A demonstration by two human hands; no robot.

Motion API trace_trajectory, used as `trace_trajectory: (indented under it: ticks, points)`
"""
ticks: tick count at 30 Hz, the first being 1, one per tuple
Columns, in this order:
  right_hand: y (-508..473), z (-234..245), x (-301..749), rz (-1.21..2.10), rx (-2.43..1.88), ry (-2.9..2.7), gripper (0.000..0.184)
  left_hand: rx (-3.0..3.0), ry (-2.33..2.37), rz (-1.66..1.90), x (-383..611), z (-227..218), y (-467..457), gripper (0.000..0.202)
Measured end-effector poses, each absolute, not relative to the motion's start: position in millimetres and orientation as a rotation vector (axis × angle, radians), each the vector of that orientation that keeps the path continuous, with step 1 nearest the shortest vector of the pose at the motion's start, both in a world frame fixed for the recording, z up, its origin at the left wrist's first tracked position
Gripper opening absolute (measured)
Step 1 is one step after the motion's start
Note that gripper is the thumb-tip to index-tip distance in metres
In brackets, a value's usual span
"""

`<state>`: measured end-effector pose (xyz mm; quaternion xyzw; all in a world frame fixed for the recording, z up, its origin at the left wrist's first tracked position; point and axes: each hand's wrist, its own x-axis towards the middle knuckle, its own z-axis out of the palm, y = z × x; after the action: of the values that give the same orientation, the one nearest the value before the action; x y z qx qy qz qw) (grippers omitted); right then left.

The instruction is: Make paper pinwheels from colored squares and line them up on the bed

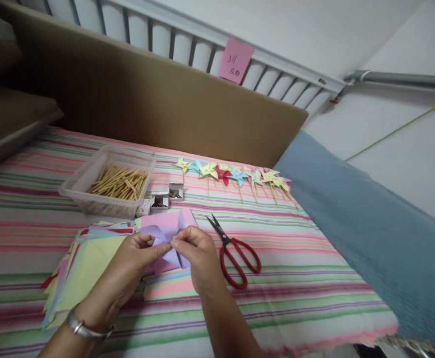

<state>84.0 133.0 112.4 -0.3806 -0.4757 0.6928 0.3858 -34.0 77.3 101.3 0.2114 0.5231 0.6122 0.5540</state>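
Observation:
A purple paper pinwheel, its corners folded toward the centre, is held between my two hands above a stack of coloured paper. My left hand pinches its left side, thumb reaching to the middle. From the right, my right hand pinches the centre with thumb and forefinger; anything small between those fingertips is hidden. Beneath lie pink sheets. Red-handled scissors rest just right of my right hand, blades slightly apart. Beside my left forearm spreads a pile of paper squares, pale yellow on top.
A clear plastic box holds many thin wooden sticks. Next to it stand small open boxes of dark little pieces. Several finished pinwheels on sticks lie in a row at the back. Behind rises a cardboard panel.

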Motion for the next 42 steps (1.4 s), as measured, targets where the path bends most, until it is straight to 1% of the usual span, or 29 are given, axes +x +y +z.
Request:
trace_trajectory:
  ticks: [3, 10, 21, 32, 42]
  points:
    - [133.6, 112.2, 83.4, 1.764, -0.968, -1.21, 0.011, 0.514, 1.223, 1.45, -33.5, 100.7, 76.4, 0.016]
    - [133.1, 110.3, 83.9, 1.757, -0.942, -1.244, 0.01, 0.436, 1.272, 1.482, -34.1, 99.4, 77.1, 0.022]
    - [135.0, 108.0, 84.0, 1.779, -0.946, -1.229, 0.01, 0.49, 1.202, 1.482, -36.1, 96.6, 77.4, 0.017]
    - [134.3, 109.5, 83.3, 1.776, -0.938, -1.216, 0.009, 0.498, 1.251, 1.477, -35.2, 99.3, 77.1, 0.018]
    - [133.8, 107.5, 83.0, 1.777, -0.923, -1.213, 0.008, 0.482, 1.221, 1.48, -35.0, 99.9, 76.0, 0.014]
